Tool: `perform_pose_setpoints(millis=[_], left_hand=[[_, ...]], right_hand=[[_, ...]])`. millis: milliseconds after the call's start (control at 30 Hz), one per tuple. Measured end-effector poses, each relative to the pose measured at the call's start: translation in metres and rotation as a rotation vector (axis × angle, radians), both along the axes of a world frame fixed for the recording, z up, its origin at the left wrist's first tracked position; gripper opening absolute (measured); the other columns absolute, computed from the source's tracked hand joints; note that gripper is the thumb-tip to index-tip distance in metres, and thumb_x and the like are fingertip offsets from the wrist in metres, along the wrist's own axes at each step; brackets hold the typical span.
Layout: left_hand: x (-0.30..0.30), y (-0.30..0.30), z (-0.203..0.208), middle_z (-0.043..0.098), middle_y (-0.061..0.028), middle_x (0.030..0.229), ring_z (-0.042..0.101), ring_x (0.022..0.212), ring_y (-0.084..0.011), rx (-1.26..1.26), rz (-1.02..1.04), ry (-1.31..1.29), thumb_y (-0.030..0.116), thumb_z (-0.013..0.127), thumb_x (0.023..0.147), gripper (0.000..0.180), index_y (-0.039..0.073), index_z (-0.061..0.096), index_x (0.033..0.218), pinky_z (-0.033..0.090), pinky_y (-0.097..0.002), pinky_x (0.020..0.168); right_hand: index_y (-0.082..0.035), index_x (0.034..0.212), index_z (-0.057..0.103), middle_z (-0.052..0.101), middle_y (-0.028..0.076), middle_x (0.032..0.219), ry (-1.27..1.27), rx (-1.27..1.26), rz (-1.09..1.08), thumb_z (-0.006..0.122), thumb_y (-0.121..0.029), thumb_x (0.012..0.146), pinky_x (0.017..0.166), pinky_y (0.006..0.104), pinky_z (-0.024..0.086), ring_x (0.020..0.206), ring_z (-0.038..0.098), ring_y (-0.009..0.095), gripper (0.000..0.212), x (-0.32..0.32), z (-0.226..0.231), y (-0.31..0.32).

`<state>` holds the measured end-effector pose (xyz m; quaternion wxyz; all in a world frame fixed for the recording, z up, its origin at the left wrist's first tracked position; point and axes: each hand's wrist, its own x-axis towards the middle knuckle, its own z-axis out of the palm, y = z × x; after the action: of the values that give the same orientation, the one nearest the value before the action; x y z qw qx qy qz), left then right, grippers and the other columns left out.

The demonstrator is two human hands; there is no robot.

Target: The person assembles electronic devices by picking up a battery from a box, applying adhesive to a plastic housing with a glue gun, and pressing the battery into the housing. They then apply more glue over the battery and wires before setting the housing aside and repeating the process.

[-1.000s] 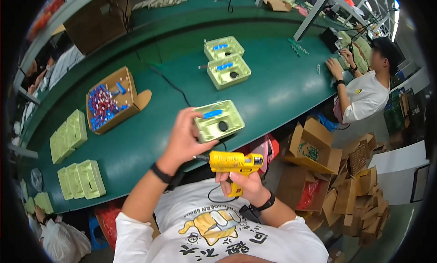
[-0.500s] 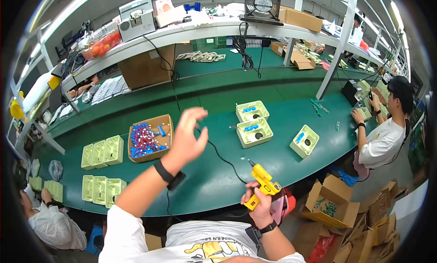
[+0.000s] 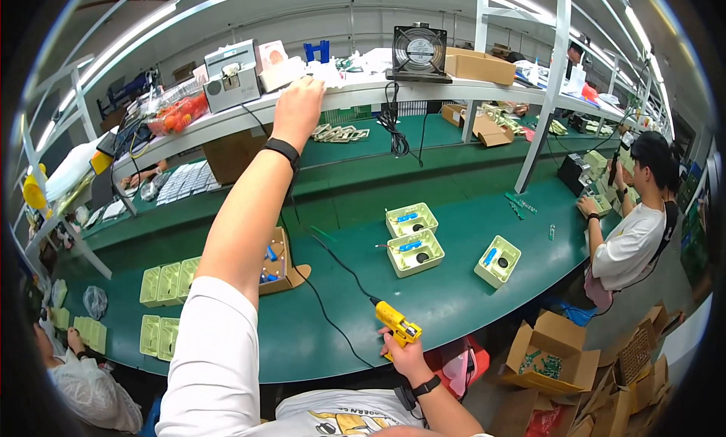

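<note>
My left arm is raised over the bench, and my left hand is at the edge of the upper shelf, beside small white items. Its fingers are bent together; whatever is in them is hidden. Low over the near bench edge, my right hand is wrapped round the handle of a yellow glue gun, its nozzle pointing up and left. Beyond it stand pale green plastic trays, each with a blue cylindrical cell and a round black part. Another such tray is further right.
A carton of blue cells lies partly behind my left arm, near more green trays. A black cord crosses the green bench. A fan tops the shelf. Co-workers sit at right and left.
My left hand has risen from above the bench to the shelf. My right hand has moved left and slightly down with the glue gun. The view has tilted up.
</note>
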<state>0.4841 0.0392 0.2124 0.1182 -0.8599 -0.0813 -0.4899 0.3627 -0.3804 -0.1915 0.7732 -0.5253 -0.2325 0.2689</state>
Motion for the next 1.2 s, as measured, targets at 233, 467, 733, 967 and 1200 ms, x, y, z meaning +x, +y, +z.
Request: perform_pose_setpoints(millis=[233,467,733,967,1200], left_hand=[[-0.04,0.005,0.023,0.079,-0.0211,0.118,0.079,0.104,-0.0377,0.117,-0.156,-0.137,0.012,0.067,0.112,0.023,0.001,0.077,0.13,0.064,-0.0461,0.093],[-0.183,-0.119,-0.014,0.078,-0.0173,0.124,0.079,0.104,-0.0215,-0.235,-0.722,-0.601,0.005,0.052,0.122,0.029,-0.002,0.066,0.147,0.065,-0.0347,0.09],[-0.358,-0.195,-0.178,0.083,-0.0186,0.105,0.081,0.087,-0.0249,-0.517,-0.616,0.082,0.002,0.066,0.114,0.049,0.001,0.048,0.16,0.066,-0.038,0.077],[-0.317,-0.205,-0.242,0.082,-0.0149,0.099,0.078,0.083,-0.0252,-1.039,-0.608,0.138,0.007,0.069,0.113,0.025,0.001,0.068,0.137,0.062,-0.0379,0.079],[-0.317,-0.237,-0.217,0.073,-0.0109,0.08,0.071,0.072,-0.0318,-0.756,-0.644,0.509,0.014,0.069,0.108,0.021,0.007,0.078,0.09,0.054,-0.0461,0.07]], right_hand=[[0.0,0.143,0.068,0.078,0.006,0.118,-0.005,0.033,0.03,0.07,-0.005,0.111,0.072,0.0312,0.065,0.077,0.071,0.01,0.032,0.006,0.003,0.008],[-0.001,0.143,0.068,0.078,0.006,0.118,0.032,0.032,-0.021,0.07,-0.005,0.111,0.072,0.0311,0.065,0.077,0.071,0.01,0.032,0.006,-0.002,0.001],[-0.002,0.145,0.066,0.077,0.007,0.119,0.056,0.017,0.024,0.069,-0.005,0.112,0.071,0.0314,0.065,0.077,0.071,0.011,0.034,0.002,-0.006,-0.001],[-0.002,0.143,0.061,0.073,0.007,0.124,0.097,0.012,0.022,0.068,0.0,0.104,0.074,0.0319,0.059,0.084,0.068,0.011,0.04,0.014,0.022,-0.001],[0.001,0.137,0.054,0.066,0.015,0.123,-0.482,-0.304,-0.155,0.07,-0.001,0.098,0.092,0.0389,0.055,0.108,0.067,0.027,0.042,-0.012,0.115,0.019]])
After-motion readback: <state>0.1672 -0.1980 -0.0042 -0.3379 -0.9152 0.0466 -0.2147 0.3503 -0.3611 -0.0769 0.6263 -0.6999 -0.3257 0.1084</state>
